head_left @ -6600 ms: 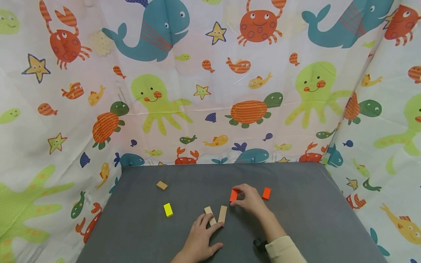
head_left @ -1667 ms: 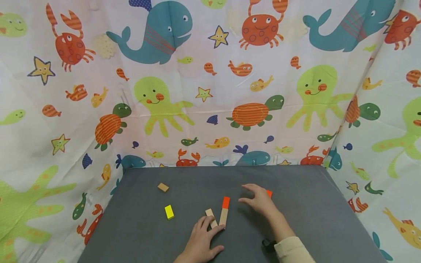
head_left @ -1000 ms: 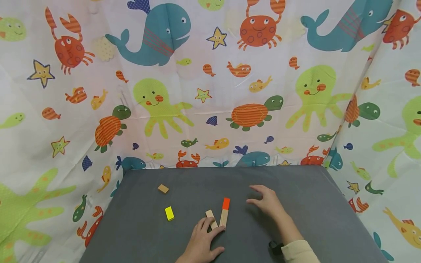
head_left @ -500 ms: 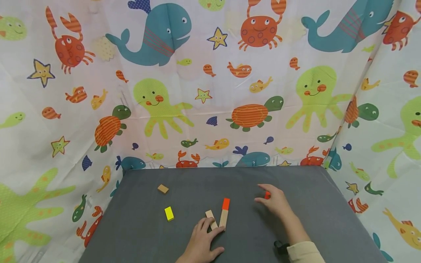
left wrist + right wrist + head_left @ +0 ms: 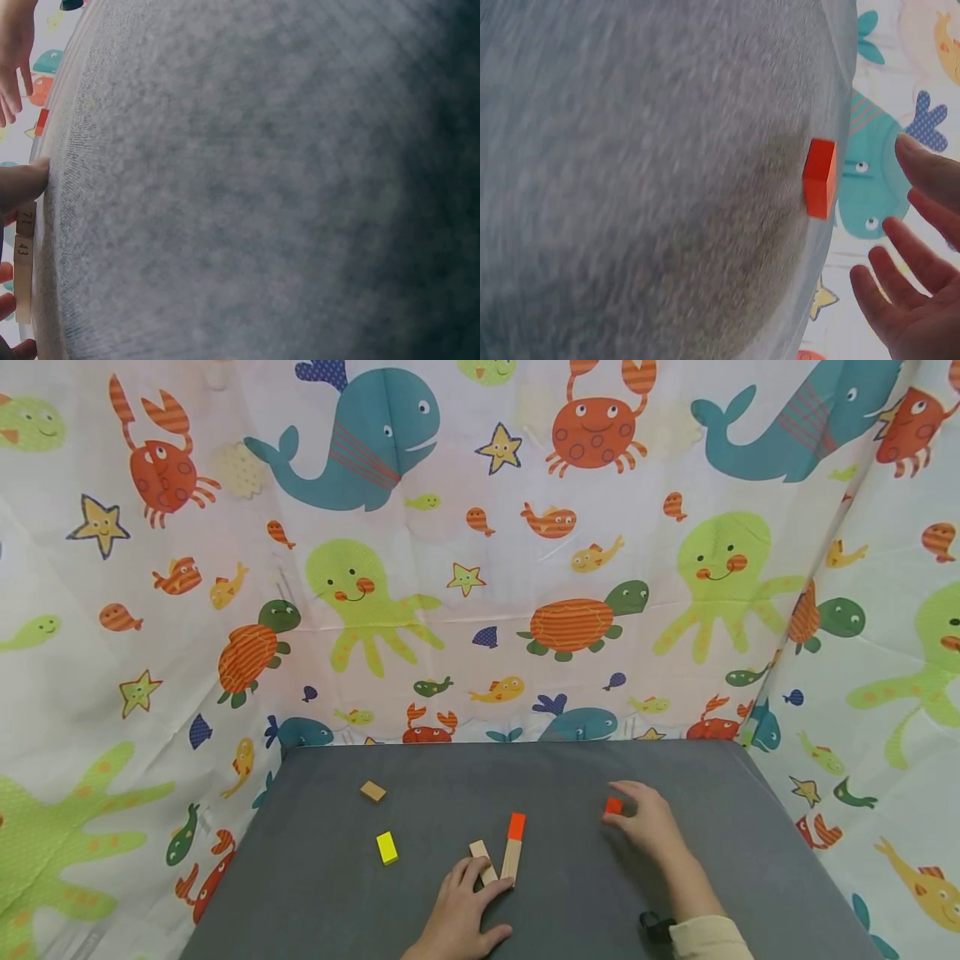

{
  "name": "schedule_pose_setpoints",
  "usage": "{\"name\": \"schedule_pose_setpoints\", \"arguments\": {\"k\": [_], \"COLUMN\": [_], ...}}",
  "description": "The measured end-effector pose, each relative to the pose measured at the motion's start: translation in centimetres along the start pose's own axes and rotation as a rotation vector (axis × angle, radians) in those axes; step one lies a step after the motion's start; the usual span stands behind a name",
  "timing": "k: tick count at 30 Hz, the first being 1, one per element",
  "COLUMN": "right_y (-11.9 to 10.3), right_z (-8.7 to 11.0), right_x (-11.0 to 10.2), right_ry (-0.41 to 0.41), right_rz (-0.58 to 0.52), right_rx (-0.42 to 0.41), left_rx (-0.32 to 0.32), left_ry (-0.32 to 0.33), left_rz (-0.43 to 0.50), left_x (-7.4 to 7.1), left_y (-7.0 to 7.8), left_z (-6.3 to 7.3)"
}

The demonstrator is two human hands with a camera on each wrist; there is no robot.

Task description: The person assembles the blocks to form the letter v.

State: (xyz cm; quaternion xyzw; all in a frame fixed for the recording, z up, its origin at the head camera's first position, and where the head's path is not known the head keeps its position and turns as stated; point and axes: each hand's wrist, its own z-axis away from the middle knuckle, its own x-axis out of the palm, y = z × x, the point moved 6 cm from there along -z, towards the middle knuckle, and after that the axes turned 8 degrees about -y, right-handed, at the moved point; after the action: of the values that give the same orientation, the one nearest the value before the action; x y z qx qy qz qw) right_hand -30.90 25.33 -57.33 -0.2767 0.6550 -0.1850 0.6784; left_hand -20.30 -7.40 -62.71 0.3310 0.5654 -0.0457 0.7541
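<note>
"Orange block (image 5: 613, 806): where is it?"

"Right of centre on the grey table (image 5: 555, 927), between the thumb and fingers of the right hand (image 5: 652, 822)."

"Gripped?"

"No, the fingers are spread; the right wrist view shows them apart from it."

"Which way does it point?"

"Its visible sides run roughly away from the person. The thumb overlaps the near end in the head view, so I can't tell the long axis for sure."

"And the left hand (image 5: 461, 914)?"

"Relaxed, fingertips on the left wood block (image 5: 478, 850) and at the right wood block's (image 5: 512, 860) near end. Those two splay apart at their far ends."

"Anything beyond?"

"Second orange block (image 5: 517, 827), end to end with the right one, its long axis pointing away."
</note>
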Motion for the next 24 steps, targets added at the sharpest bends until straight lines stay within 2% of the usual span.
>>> {"name": "schedule_pose_setpoints", "arguments": {"k": [12,24], "right_y": [2.1,3.1], "right_z": [0.5,0.5], "right_x": [-0.5,-0.1], "right_ry": [-0.056,-0.113], "right_rz": [0.025,0.063], "right_rx": [0.142,0.188], "left_rx": [-0.029,-0.022], "left_ry": [-0.012,-0.009], "left_rz": [0.039,0.004], "left_x": [-0.2,-0.2], "left_y": [0.2,0.2], "left_z": [0.1,0.0]}}
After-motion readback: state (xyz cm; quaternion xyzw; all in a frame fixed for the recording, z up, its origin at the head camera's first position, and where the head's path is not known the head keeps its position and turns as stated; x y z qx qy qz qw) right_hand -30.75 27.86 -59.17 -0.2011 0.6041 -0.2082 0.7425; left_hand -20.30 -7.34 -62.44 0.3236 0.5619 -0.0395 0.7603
